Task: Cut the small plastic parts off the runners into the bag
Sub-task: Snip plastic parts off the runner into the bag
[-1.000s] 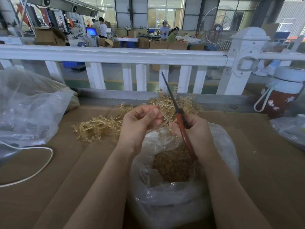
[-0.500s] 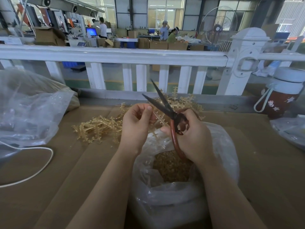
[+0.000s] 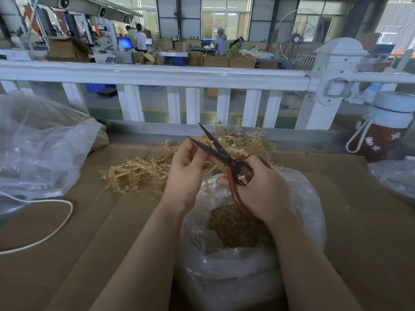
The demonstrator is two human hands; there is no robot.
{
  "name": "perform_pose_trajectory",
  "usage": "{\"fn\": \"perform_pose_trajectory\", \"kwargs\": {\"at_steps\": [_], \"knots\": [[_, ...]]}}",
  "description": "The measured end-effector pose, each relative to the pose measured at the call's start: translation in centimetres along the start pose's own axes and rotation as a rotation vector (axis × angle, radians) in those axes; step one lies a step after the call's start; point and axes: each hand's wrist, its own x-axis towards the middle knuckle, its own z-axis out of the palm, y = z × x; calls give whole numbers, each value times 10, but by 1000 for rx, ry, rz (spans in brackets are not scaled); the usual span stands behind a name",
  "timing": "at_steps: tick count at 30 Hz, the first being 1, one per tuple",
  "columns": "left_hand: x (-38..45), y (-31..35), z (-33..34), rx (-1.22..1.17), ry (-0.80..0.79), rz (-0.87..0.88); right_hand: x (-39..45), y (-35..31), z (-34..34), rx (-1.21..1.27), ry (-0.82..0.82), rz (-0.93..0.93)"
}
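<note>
Red-handled scissors (image 3: 226, 160): gripped in the right hand (image 3: 261, 187), fingers curled through the red loops; dark blades parted in a narrow V, tips toward 11 o'clock.
Left hand (image 3: 188, 167): at 9 o'clock of the right hand, fingers curled, pinching an amber plastic runner (image 3: 208, 180) whose lower end hangs over the bag mouth; one blade tip lies just beside its fingertips.
Clear plastic bag (image 3: 303, 198): directly below both hands, mouth open, standing on the worktop (image 3: 101, 232).
Cut parts (image 3: 235, 227): a small brownish heap inside the bag.
Runner pile (image 3: 137, 173): amber sprues, parts attached, strewn from 9 to 12 o'clock of the hands.
Large clear bag (image 3: 40, 149): far at 9 o'clock, crumpled and full.
White cord (image 3: 56, 223): looped at 8 o'clock on the worktop.
Red bottle (image 3: 381, 133): white lid and strap, at 2 o'clock.
White railing (image 3: 157, 75): across 12 o'clock, behind the worktop.
</note>
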Motion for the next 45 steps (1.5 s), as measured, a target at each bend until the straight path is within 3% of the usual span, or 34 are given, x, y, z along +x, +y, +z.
{"fn": "perform_pose_trajectory", "kwargs": {"at_steps": [17,30,45], "knots": [[1,3,1,-54,-27,-34,0,-1,0,17,31,5],[-2,2,-1,132,-27,87,0,-2,-2,-40,22,-2],[-1,2,0,7,-40,27,-1,-3,-2,39,68,-38]]}}
